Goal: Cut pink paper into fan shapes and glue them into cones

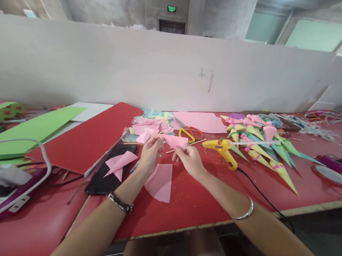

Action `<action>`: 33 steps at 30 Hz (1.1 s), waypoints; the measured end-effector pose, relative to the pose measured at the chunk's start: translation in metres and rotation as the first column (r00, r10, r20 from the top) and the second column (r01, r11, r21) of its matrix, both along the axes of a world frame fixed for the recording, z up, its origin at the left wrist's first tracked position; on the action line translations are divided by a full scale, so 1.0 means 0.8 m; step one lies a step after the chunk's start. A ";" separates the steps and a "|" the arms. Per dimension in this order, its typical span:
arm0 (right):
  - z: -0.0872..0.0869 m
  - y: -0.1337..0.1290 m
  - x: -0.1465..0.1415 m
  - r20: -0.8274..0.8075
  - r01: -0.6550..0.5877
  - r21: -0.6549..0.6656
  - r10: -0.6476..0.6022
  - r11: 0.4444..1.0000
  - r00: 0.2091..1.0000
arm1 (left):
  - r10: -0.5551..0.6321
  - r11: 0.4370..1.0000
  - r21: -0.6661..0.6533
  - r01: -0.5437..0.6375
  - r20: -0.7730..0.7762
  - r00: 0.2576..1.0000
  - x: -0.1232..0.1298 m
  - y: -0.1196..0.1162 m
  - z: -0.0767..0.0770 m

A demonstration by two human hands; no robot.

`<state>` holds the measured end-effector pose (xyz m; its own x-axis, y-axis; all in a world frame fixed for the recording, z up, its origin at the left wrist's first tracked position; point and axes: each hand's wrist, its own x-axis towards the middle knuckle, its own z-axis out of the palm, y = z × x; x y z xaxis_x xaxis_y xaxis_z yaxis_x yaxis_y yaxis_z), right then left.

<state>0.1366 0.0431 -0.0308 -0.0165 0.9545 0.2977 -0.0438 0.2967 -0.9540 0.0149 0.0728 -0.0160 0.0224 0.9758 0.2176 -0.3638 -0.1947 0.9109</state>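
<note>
Between my two hands, above the red table, is a pink paper cone [176, 141] lying on its side. My left hand [151, 152] pinches its narrow end at the left. The wide end is gripped by my right hand [190, 157], thumb on the near side. Below them a pink paper piece with a curved edge [159, 182] lies flat on the table. To the left, rolled pink paper cones [121, 165] rest on a black tablet-like slab [103, 182]. A yellow hot glue gun [223, 150] with a white glue stick lies right of my right hand.
Scissors with red and yellow handles [190, 132] lie behind my hands, near pink paper scraps [152, 127] and a pink sheet [205, 121]. Finished-looking paper cones [258, 138] are piled at right. Red card [93, 136], green card [37, 128] and a purple power strip [27, 191] occupy the left.
</note>
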 end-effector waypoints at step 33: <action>0.000 0.000 0.001 0.029 0.046 0.094 -0.049 0.994 0.998 | -0.010 0.997 0.077 0.027 -0.211 0.978 -0.009 0.000 0.003</action>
